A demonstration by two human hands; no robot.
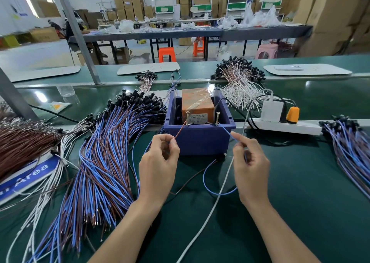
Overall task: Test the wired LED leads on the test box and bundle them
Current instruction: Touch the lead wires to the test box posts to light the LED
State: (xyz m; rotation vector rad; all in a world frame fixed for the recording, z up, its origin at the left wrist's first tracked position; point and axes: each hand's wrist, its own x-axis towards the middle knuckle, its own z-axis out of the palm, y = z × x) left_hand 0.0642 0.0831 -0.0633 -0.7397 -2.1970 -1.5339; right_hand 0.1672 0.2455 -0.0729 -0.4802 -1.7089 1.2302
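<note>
At the blue test box (200, 140) on the green bench (300, 182), the left hand (158, 166) pinches a brown lead (180, 131) between curled fingers (172, 142), its end at the left screw (187, 118), while the right hand (251, 166) pinches a blue lead (226, 131) the same way, its end at the right screw (217, 118).

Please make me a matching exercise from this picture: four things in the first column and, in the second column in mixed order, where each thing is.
Things:
1. brown wire
2. blue wire
3. orange test box
4. white power strip

Places:
A. inside the blue bin
B. pinched by the right hand
C. lying to the right of the bin
D. pinched by the left hand

Pairs: 1-D, 2-B, 3-A, 4-C
</note>
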